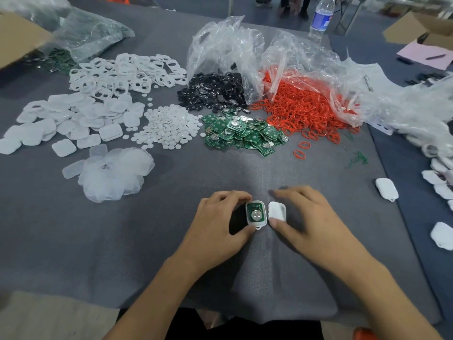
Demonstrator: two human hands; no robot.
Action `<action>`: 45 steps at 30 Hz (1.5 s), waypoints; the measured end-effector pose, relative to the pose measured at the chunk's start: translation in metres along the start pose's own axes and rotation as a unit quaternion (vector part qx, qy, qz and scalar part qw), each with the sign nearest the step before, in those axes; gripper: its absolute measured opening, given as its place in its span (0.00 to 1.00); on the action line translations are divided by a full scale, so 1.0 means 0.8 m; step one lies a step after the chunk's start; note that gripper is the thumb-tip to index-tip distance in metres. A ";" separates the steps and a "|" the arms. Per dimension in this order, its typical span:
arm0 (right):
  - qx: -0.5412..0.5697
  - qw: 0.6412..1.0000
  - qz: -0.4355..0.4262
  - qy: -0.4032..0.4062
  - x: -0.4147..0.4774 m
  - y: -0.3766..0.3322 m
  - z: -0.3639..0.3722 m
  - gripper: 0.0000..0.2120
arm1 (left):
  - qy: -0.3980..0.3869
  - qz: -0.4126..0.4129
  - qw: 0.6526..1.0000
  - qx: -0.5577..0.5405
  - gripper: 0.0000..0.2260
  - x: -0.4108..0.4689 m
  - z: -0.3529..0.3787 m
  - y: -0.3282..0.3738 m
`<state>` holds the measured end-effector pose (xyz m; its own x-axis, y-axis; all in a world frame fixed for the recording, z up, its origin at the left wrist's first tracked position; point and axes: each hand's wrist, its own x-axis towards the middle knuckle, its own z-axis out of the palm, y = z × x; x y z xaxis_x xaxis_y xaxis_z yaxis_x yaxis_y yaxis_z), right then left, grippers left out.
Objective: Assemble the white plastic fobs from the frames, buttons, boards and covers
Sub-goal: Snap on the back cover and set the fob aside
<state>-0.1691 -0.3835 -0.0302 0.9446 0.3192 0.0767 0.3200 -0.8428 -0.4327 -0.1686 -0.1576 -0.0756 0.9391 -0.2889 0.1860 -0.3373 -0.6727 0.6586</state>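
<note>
Grey felt table (147, 241). Pinching loaded frame (257, 224) with left hand (218, 217), cover (277, 211) with right hand (311, 217). Likely light, stiff, slick: hold rims, avoid board (256, 213).

The left hand (218, 224) sits just left of the open fob half (255, 213), fingers curled over its far end and thumb at its near end, pinching it. Just right of the fob half, the right hand (304, 217) pinches a white cover (277, 212) the same way. Both bare forearms angle in toward the fob half.
</note>
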 end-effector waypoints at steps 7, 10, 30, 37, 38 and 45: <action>-0.001 0.999 0.010 -0.050 -0.002 0.012 0.002 0.25 | 0.003 0.001 1.000 0.000 0.22 0.000 0.001 -0.001; -0.004 0.998 0.004 -0.065 0.000 0.012 0.001 0.30 | 0.003 0.001 1.000 -0.003 0.21 -0.001 0.001 -0.001; 0.033 0.996 -0.053 -0.058 0.024 -0.028 0.007 0.23 | 0.001 -0.007 1.000 -0.025 0.26 -0.001 0.000 -0.001; 0.027 0.997 -0.052 -0.057 0.028 -0.030 0.009 0.23 | -0.004 -0.003 1.000 -0.027 0.26 -0.001 0.000 -0.001; 0.028 0.997 -0.051 -0.055 0.028 -0.030 0.009 0.23 | -0.004 -0.003 1.000 -0.028 0.26 -0.001 0.000 -0.001; 0.028 0.996 -0.059 -0.059 0.035 -0.032 0.008 0.23 | -0.016 -0.018 0.997 -0.069 0.25 0.000 -0.002 -0.006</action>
<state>-0.1516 -0.3502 -0.0225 0.8844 0.4660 0.0260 0.4207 -0.7719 -0.4766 -0.1667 -0.1534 -0.0777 0.9470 -0.2897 0.1384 -0.2893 -0.5831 0.7592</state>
